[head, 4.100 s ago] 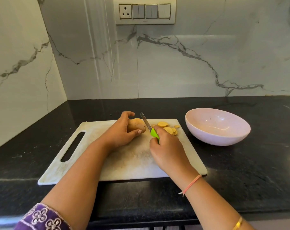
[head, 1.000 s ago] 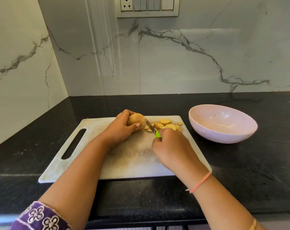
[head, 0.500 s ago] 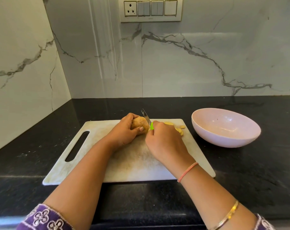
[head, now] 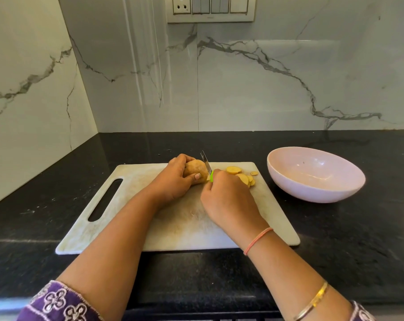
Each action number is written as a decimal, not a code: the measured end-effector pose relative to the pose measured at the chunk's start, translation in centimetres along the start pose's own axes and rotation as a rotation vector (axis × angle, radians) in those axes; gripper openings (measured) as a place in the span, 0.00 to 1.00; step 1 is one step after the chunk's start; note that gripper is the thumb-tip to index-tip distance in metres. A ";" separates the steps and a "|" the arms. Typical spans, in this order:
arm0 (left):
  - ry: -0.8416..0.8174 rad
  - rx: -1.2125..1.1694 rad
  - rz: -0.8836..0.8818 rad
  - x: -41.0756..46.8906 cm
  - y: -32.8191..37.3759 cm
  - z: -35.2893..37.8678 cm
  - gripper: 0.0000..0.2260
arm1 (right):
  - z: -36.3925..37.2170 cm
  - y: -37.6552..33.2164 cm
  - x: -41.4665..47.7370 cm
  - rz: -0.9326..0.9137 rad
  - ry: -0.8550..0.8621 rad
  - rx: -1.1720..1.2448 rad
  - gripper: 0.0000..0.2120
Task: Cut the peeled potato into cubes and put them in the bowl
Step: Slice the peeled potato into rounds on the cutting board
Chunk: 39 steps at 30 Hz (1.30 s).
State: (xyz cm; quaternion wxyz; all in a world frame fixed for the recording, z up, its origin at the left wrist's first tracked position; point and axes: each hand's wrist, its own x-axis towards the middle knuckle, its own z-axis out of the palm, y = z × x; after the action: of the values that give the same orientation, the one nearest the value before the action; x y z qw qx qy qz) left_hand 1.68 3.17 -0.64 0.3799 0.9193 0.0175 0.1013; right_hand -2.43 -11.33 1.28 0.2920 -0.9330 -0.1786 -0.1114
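Two forearms angle inward: left grip (head: 173, 184) curls round the tan peeled potato (head: 194, 169); right grip (head: 228, 198), just beside, clasps the green-handled steel knife (head: 207, 168).

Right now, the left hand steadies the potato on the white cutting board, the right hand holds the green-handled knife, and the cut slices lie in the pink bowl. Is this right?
Not quite. The head view shows the round yellow potato slices on the white cutting board; the pale pink bowl holds none.
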 end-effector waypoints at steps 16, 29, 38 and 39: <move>-0.030 -0.022 0.008 -0.4 0.2 -0.2 0.13 | -0.4 -0.5 -1.0 0.043 -0.233 -0.104 0.08; -0.031 -0.010 -0.051 -0.3 0.6 -0.1 0.14 | -1.3 0.8 -0.7 0.014 -0.243 -0.116 0.10; -0.011 -0.011 -0.032 -0.6 0.7 0.0 0.16 | -1.2 1.3 -1.1 0.015 -0.221 -0.114 0.11; -0.008 -0.017 -0.033 -0.7 0.7 0.0 0.16 | -1.4 1.4 -1.1 0.022 -0.229 -0.110 0.10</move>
State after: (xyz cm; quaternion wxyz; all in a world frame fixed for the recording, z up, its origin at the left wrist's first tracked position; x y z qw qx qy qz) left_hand 0.99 2.64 -0.27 0.3894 0.9160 0.0304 0.0913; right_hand -3.02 -13.51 1.30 0.2194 -0.9561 -0.1940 -0.0105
